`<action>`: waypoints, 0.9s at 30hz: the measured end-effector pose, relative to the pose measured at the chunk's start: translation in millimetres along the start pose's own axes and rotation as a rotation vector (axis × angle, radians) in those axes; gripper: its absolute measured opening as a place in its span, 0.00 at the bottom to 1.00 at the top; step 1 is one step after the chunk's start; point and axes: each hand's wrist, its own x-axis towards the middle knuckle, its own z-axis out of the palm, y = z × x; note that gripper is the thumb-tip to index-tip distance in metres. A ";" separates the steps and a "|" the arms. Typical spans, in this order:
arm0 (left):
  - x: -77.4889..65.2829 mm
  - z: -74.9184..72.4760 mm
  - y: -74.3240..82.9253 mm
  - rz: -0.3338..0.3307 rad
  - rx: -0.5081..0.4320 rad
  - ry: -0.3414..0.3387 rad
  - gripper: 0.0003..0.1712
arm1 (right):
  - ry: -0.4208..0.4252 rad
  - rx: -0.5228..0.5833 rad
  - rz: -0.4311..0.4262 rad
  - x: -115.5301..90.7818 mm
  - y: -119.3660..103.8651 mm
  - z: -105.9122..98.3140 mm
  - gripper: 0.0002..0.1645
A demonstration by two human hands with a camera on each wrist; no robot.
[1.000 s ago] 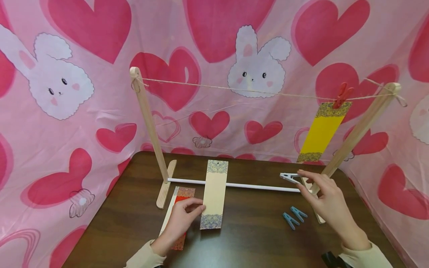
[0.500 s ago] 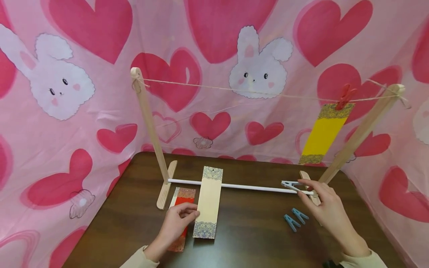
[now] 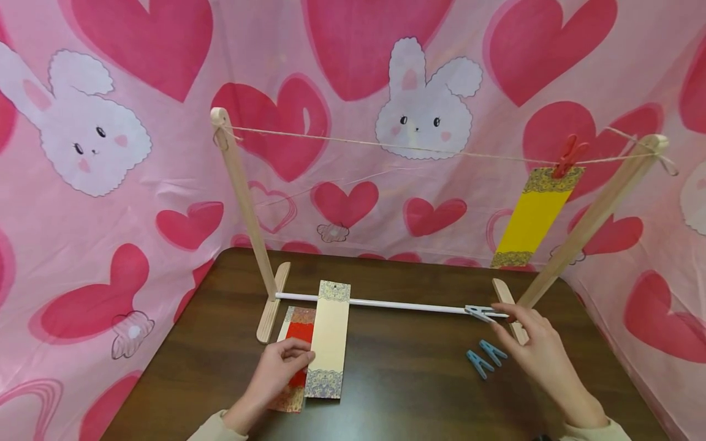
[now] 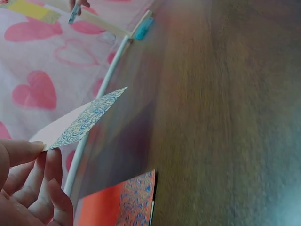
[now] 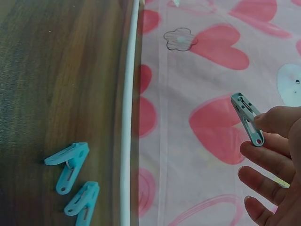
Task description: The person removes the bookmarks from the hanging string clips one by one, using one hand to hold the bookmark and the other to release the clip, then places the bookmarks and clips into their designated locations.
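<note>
My left hand [image 3: 280, 362] pinches the long edge of a cream bookmark [image 3: 330, 334] with patterned ends, between thumb and fingers. In the left wrist view the cream bookmark [image 4: 81, 121] is lifted and tilted above the table. Beneath it lies a red bookmark [image 3: 299, 343], partly covered by the left hand, with a pale strip showing along its left side. My right hand [image 3: 537, 340] holds a pale blue-grey clothespin [image 3: 478, 312] by thumb and fingertips, seen against the cloth in the right wrist view. Two blue clothespins [image 3: 485, 359] lie on the table below that hand.
A wooden stand with a left post [image 3: 242, 202] and right post [image 3: 592, 223] carries a string [image 3: 353, 142]. A yellow bookmark [image 3: 537, 214] hangs there from a red clothespin [image 3: 568, 158]. A white rod [image 3: 405, 305] joins the feet. Pink patterned cloth surrounds the brown table [image 3: 408, 380].
My left hand has moved left and toward me with the cream bookmark, which now overlaps the red one more. My right hand has lowered slightly, still holding its clothespin.
</note>
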 end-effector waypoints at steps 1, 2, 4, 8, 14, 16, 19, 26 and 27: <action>-0.2 -1.1 -0.7 -0.006 0.004 -0.001 0.11 | -0.004 -0.002 0.003 -1.1 0.4 0.1 0.31; -0.4 -2.3 -1.4 -0.014 0.009 -0.001 0.11 | -0.008 -0.005 0.006 -2.1 0.8 0.3 0.31; -0.6 -4.6 -3.0 -0.027 0.017 0.000 0.11 | -0.017 -0.012 0.016 -4.1 0.8 0.4 0.30; -1.1 -10.0 -7.6 -0.029 0.042 -0.007 0.12 | -0.029 -0.023 0.033 -8.3 0.7 0.3 0.29; -1.4 -19.5 -14.5 -0.004 0.076 -0.050 0.11 | -0.029 -0.026 0.029 -12.0 0.5 2.6 0.30; -2.1 -22.9 -15.8 -0.017 0.085 -0.066 0.11 | -0.030 -0.024 0.027 -13.2 0.7 4.0 0.30; -3.0 -27.1 -17.6 -0.032 0.110 -0.080 0.11 | -0.032 -0.020 0.024 -14.2 1.1 5.8 0.30; -4.0 -33.6 -20.4 -0.041 0.165 -0.091 0.11 | -0.032 -0.010 0.022 -15.3 2.3 8.9 0.31; -4.1 -34.3 -20.8 -0.044 0.176 -0.091 0.10 | -0.033 -0.011 0.023 -15.3 2.4 9.2 0.31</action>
